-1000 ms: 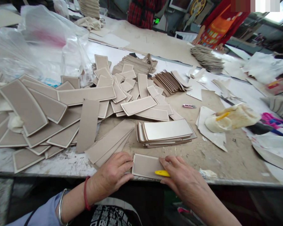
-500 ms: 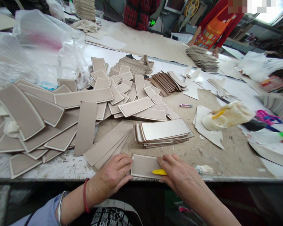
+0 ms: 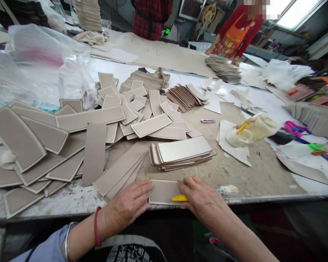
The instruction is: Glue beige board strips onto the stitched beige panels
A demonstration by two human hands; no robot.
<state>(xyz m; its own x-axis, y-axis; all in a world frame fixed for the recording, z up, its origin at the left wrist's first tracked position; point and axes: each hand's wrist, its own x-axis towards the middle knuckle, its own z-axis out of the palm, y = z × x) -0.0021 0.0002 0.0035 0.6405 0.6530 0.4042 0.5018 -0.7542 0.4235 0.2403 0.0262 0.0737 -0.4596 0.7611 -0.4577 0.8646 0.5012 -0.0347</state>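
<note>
A beige rectangular piece with a pale border (image 3: 164,191) lies flat at the table's front edge, between my two hands. My left hand (image 3: 132,200) has its fingers together on the piece's left end. At the right end, my right hand (image 3: 198,194) presses with its fingers while closed round a brush with a yellow handle (image 3: 179,198); white bristles stick out on the hand's far side. Just beyond the piece sits a stack of rectangular pieces with a white top (image 3: 184,149). Several plain beige strips (image 3: 120,167) are fanned out to its left.
A heap of bordered pieces (image 3: 90,116) covers the left and middle of the table (image 3: 262,182). On the right are a glue-crusted pot (image 3: 239,137) and small snips (image 3: 208,121). Plastic bags (image 3: 43,65) lie back left. Across the table, a person in an orange apron (image 3: 232,40) touches stacked sheets.
The whole view has shifted a little, so the table items appear further left. Both hands remain at the ends of the same piece, with the brush still in my right hand.
</note>
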